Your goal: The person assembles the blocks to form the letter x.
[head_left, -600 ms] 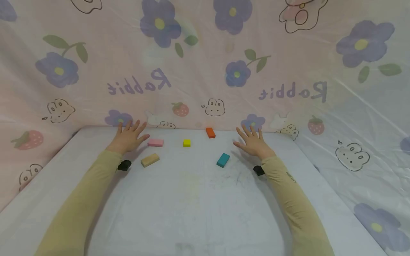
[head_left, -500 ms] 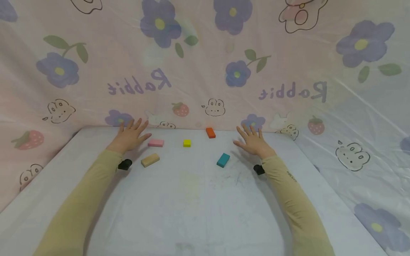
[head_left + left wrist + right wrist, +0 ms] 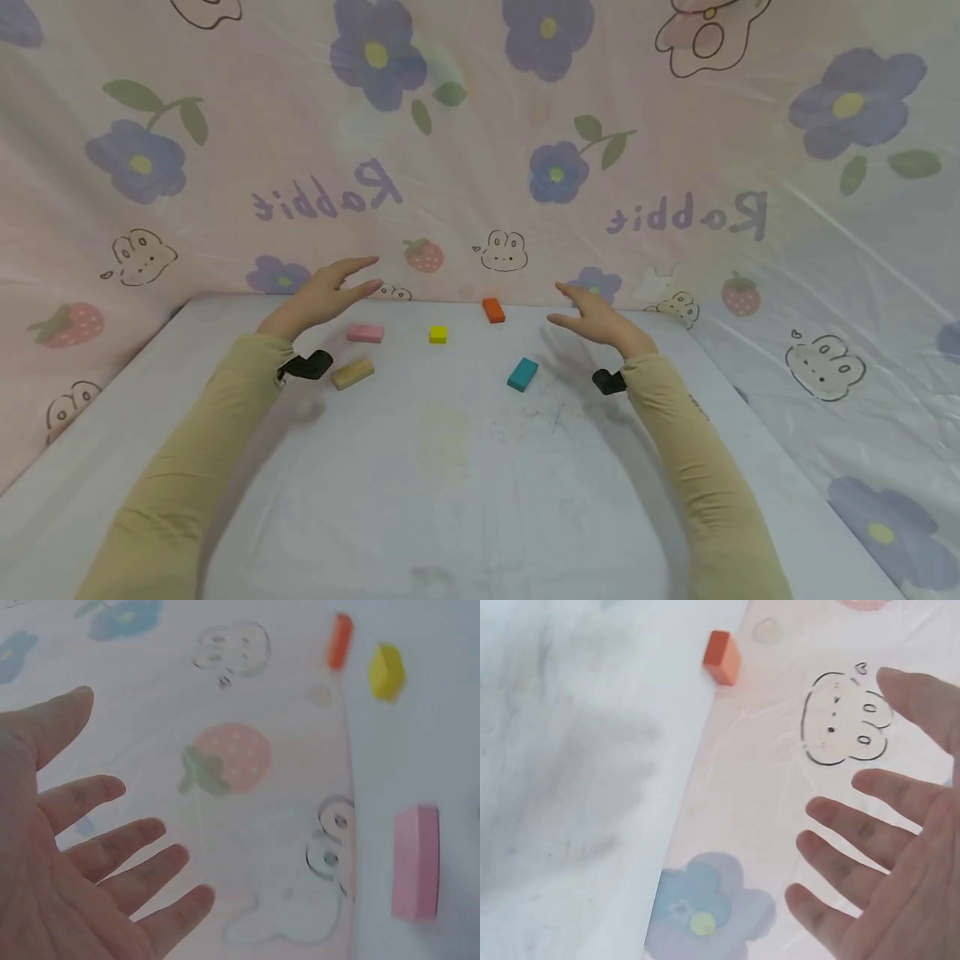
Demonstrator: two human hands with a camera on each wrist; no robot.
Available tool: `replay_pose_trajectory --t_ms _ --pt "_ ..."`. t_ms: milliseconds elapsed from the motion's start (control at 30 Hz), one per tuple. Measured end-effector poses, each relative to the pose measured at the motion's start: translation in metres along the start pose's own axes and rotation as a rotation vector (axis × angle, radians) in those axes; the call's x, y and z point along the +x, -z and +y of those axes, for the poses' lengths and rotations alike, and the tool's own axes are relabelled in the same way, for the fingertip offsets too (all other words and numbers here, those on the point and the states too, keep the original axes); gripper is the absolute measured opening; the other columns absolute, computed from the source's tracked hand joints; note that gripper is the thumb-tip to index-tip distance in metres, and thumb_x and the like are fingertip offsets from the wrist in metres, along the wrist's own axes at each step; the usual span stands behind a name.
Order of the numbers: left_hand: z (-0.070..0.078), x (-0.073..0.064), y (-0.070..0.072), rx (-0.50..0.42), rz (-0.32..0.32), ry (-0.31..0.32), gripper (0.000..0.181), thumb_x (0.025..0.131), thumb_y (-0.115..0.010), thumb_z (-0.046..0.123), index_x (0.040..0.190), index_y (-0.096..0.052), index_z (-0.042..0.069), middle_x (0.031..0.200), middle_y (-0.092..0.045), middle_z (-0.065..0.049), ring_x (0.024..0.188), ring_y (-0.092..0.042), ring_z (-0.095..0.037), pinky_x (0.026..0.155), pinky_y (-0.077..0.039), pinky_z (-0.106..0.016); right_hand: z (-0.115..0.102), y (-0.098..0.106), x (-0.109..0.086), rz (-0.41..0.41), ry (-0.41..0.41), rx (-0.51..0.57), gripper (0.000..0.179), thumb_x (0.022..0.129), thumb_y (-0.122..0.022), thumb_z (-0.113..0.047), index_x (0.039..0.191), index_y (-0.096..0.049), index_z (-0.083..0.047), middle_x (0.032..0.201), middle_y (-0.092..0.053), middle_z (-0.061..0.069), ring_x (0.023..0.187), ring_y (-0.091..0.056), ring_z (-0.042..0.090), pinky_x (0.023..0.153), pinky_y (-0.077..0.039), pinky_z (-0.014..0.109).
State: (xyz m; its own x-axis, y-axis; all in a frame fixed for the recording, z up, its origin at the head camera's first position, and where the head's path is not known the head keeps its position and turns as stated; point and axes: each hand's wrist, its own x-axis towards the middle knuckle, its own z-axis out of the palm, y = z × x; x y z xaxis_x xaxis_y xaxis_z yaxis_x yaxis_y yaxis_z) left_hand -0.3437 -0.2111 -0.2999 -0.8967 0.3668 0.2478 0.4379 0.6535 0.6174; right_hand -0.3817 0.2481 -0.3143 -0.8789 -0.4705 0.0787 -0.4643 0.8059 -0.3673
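Observation:
My left hand (image 3: 321,297) is raised above the far left of the table, fingers extended and palm turned inward, holding nothing. Nearest to it lie a pink block (image 3: 365,333) and a plain wooden block (image 3: 352,374). On the other side my right hand (image 3: 597,319) hovers with extended fingers, also holding nothing. A teal block (image 3: 522,375) lies to its left on the table. Between the hands, farther back, are a small yellow block (image 3: 438,335) and an orange block (image 3: 493,311). The left wrist view shows the pink block (image 3: 416,862) apart from the fingers.
The white table (image 3: 450,500) meets a hanging curtain (image 3: 465,167) printed with flowers and rabbits at its back edge. More of the curtain hangs at both sides. A black wrist device (image 3: 309,365) sits under the left wrist, another black device (image 3: 609,382) under the right.
Both hands have turned from palm down to palm inward. The left hand has risen and shifted a little to the right. The blocks stay where they were.

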Motion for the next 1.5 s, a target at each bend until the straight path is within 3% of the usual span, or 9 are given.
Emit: replay_pose_trajectory --t_ms 200,400,633,800,1033,1267,1500 --pt "0.014 -0.001 -0.004 -0.251 -0.016 -0.01 0.06 0.097 -0.056 0.036 0.149 -0.034 0.016 0.15 -0.035 -0.012 0.133 -0.036 -0.033 0.106 -0.029 -0.054 -0.011 0.007 -0.001 -0.022 -0.005 0.132 0.07 0.095 -0.054 -0.047 0.149 -0.03 -0.009 0.145 -0.039 0.017 0.134 -0.033 0.035 0.105 -0.03 0.055" --pt "0.014 0.004 -0.017 -0.568 -0.111 -0.038 0.055 0.098 -0.055 0.021 0.148 -0.034 0.009 0.146 -0.039 -0.016 0.131 -0.04 -0.034 0.105 -0.033 -0.049 -0.021 0.012 -0.003 -0.051 0.015 0.315 0.062 0.096 -0.056 -0.041 0.147 -0.036 -0.012 0.142 -0.043 0.016 0.131 -0.039 0.033 0.104 -0.032 0.054" --pt "0.01 0.017 -0.037 -0.802 -0.153 0.041 0.052 0.098 -0.054 0.013 0.146 -0.035 0.005 0.142 -0.042 -0.019 0.13 -0.04 -0.034 0.105 -0.034 -0.05 -0.025 0.009 0.0 -0.102 0.061 0.44 0.054 0.098 -0.054 -0.033 0.144 -0.039 -0.01 0.138 -0.048 0.015 0.126 -0.046 0.03 0.105 -0.031 0.053" --pt "0.004 0.022 -0.051 -0.852 -0.187 0.091 0.052 0.098 -0.054 0.012 0.146 -0.034 0.005 0.146 -0.038 -0.018 0.13 -0.04 -0.033 0.106 -0.032 -0.049 -0.026 -0.003 0.001 -0.155 0.063 0.534 0.048 0.099 -0.053 -0.027 0.143 -0.041 -0.011 0.136 -0.051 0.012 0.12 -0.05 0.027 0.104 -0.033 0.05" --pt "-0.004 0.026 -0.066 -0.842 -0.208 0.141 0.049 0.098 -0.056 0.013 0.143 -0.039 0.006 0.142 -0.043 -0.016 0.131 -0.038 -0.037 0.106 -0.032 -0.05 -0.022 -0.018 0.001 -0.208 0.067 0.593 0.043 0.099 -0.053 -0.021 0.139 -0.044 -0.008 0.134 -0.053 0.011 0.124 -0.048 0.031 0.103 -0.036 0.05" --pt "-0.013 0.03 -0.077 -0.866 -0.239 0.172 0.045 0.099 -0.051 0.009 0.141 -0.038 -0.002 0.144 -0.037 -0.026 0.132 -0.032 -0.045 0.106 -0.029 -0.055 -0.015 -0.034 -0.004 -0.251 0.018 0.547 0.045 0.099 -0.053 -0.028 0.14 -0.045 -0.012 0.136 -0.052 0.013 0.123 -0.049 0.029 0.103 -0.035 0.05" --pt "-0.018 0.034 -0.086 -0.857 -0.241 0.215 0.051 0.101 -0.05 0.014 0.143 -0.031 -0.007 0.145 -0.032 -0.029 0.132 -0.032 -0.045 0.107 -0.028 -0.055 -0.014 -0.045 -0.006 -0.274 0.04 0.531 0.049 0.098 -0.055 -0.027 0.142 -0.043 -0.008 0.136 -0.051 0.017 0.123 -0.048 0.025 0.103 -0.035 0.05"
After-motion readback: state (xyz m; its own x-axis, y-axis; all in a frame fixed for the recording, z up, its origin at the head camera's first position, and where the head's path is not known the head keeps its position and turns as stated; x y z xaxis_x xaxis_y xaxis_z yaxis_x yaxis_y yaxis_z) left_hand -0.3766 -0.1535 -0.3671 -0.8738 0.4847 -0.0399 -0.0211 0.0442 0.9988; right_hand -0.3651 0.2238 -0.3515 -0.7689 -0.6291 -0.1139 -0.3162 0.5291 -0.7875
